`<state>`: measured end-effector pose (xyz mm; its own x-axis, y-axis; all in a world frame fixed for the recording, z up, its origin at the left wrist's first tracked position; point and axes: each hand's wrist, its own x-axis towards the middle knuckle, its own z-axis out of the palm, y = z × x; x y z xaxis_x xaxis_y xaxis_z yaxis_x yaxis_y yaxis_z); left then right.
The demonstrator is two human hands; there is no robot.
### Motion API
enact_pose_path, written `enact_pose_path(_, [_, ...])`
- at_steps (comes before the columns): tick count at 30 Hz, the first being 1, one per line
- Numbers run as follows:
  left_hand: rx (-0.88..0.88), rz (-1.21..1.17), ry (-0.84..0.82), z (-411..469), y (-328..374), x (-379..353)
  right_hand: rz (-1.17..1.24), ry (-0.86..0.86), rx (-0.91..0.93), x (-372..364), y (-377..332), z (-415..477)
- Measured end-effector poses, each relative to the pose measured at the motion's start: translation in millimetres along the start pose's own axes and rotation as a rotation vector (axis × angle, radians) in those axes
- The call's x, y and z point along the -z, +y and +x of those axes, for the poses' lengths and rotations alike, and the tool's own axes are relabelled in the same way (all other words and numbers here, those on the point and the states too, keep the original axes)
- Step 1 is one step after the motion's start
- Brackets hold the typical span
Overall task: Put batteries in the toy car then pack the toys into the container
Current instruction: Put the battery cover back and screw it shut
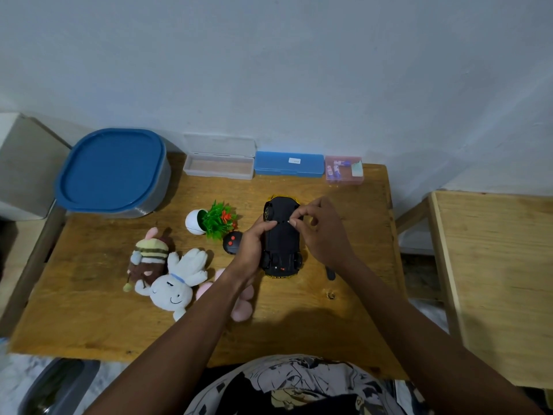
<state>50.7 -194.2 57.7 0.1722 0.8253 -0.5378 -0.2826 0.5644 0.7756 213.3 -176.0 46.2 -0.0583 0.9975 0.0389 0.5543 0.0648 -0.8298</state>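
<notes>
The toy car (281, 241) lies upside down on the wooden table (299, 319), black underside up, yellow body showing at both ends. My left hand (251, 250) grips its left side. My right hand (323, 229) hovers over the car's far half, its thumb and fingers pinching something small at the underside. A small pink case (344, 170) at the back right holds batteries. The grey container with a blue lid (112, 172) stands closed at the back left.
A striped brown plush (148, 256), a white bunny plush (176, 283) and a pink plush (242, 307) lie at the front left. A toy plant in a white pot (214, 221) and a black remote (232, 242) sit nearby. A clear open case (218, 167) and blue case (288, 164) line the wall.
</notes>
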Motion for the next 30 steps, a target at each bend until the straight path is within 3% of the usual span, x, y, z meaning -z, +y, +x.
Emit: enact_pose_path(30, [0.063, -0.115, 0.004, 1.0, -2.4, -1.0, 0.109, -0.011, -0.115, 1.3, -6.9, 2.6])
